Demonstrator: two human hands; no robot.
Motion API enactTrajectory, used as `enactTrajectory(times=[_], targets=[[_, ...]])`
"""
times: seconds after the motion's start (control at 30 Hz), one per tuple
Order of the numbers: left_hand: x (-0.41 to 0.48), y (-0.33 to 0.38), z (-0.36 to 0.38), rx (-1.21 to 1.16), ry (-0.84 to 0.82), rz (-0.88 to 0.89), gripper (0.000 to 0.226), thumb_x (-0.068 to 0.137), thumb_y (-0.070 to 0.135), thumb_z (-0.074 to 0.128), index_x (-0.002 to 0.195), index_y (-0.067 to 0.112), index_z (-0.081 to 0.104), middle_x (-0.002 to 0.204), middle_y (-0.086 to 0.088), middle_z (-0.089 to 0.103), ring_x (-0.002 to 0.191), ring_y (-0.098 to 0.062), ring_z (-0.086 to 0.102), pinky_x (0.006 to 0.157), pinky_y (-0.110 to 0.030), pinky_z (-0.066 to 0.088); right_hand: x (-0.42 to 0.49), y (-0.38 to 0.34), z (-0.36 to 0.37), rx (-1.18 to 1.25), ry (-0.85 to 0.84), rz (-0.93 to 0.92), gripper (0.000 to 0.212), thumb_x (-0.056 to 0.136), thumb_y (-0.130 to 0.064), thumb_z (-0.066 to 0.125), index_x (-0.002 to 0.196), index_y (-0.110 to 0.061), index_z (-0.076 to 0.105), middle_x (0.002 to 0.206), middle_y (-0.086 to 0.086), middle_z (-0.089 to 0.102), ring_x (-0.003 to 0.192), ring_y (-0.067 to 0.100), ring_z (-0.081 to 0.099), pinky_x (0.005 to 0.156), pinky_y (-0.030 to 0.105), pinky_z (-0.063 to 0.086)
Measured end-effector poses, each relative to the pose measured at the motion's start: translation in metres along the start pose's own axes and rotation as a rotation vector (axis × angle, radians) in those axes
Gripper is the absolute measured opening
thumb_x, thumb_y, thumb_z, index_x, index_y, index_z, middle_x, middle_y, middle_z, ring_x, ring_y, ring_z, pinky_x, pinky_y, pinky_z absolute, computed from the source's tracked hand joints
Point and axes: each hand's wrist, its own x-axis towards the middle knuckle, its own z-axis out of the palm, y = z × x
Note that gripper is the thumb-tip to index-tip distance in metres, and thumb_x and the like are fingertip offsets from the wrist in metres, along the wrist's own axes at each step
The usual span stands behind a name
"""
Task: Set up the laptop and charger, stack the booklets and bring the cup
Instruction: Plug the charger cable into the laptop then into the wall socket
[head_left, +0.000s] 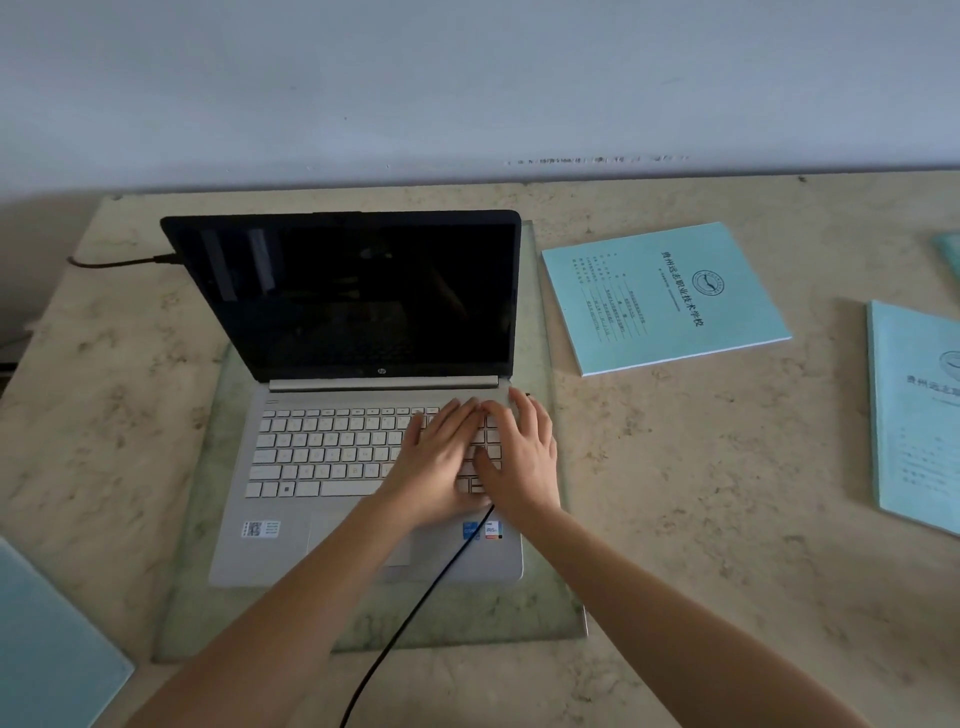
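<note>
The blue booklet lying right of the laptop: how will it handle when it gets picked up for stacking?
The booklet looks thin with a soft paper cover, so it will probably sag if lifted by one edge. It lies flat on the smooth table, so it likely slides when pushed. Probably light.

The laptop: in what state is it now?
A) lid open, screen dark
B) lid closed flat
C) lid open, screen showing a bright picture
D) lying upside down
A: the laptop stands with its lid raised, and its screen is black, with only faint reflections on it.
</note>
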Motion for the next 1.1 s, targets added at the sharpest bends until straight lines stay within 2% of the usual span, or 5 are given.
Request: enactTrajectory(times=[0.27, 0.53, 0.7, 0.9, 1.1], targets=[[-0.078, -0.022, 0.004, 0.004, 0.003, -0.221, 0.106, 0.076, 0.062, 0.056, 0.15, 0.022, -0.008, 0.159, 0.007, -0.012, 0.147, -0.012, -0.01, 0.118, -0.044, -0.005, -0.033, -0.011, -0.005, -0.015, -0.08, -0.168, 0.07, 0.084, -0.027, 0.058, 0.145, -0.033, 0.023, 0.159, -0.003, 0.015, 0.146, 0.021, 0.01, 0.117, 0.042, 0.019], [-0.169, -0.044, 0.007, 0.004, 0.135, -0.554, 0.097, 0.08, 0.05, 0.06, 0.151, 0.02, 0.001, 0.16, 0.006, -0.004, 0.147, -0.013, 0.0, 0.119, -0.046, 0.005, -0.06, -0.036, 0.007, -0.009, -0.181, -0.333, 0.075, 0.084, -0.03, 0.058, 0.146, -0.037, 0.017, 0.16, -0.01, 0.009, 0.147, 0.016, 0.004, 0.119, 0.041, 0.016], [-0.235, -0.058, -0.008, -0.058, 0.303, -0.63, 0.098, 0.074, 0.053, 0.066, 0.15, 0.028, 0.008, 0.159, 0.008, 0.01, 0.147, -0.016, 0.012, 0.117, -0.043, 0.01, -0.081, -0.066, 0.032, 0.027, -0.234, -0.426, 0.073, 0.084, -0.036, 0.054, 0.147, -0.036, 0.016, 0.16, -0.012, 0.011, 0.147, 0.013, 0.005, 0.12, 0.039, 0.016], [-0.304, -0.083, -0.038, -0.074, 0.423, -0.646, 0.103, 0.069, 0.072, 0.052, 0.148, 0.032, -0.002, 0.155, 0.016, -0.006, 0.141, -0.003, -0.014, 0.117, -0.038, -0.006, -0.122, -0.111, 0.06, 0.004, -0.271, -0.49, 0.076, 0.087, -0.045, 0.052, 0.15, -0.035, 0.01, 0.161, -0.012, 0.004, 0.148, 0.012, 0.0, 0.121, 0.037, 0.011], [-0.391, -0.12, -0.069, -0.181, 0.572, -0.618, 0.103, 0.058, 0.077, 0.048, 0.143, 0.043, -0.001, 0.153, 0.022, -0.001, 0.144, -0.002, -0.001, 0.12, -0.038, 0.004, -0.154, -0.195, 0.073, -0.001, -0.133, -0.582, 0.08, 0.086, -0.052, 0.055, 0.151, -0.032, 0.012, 0.161, -0.01, 0.008, 0.149, 0.014, 0.002, 0.119, 0.032, 0.008]])
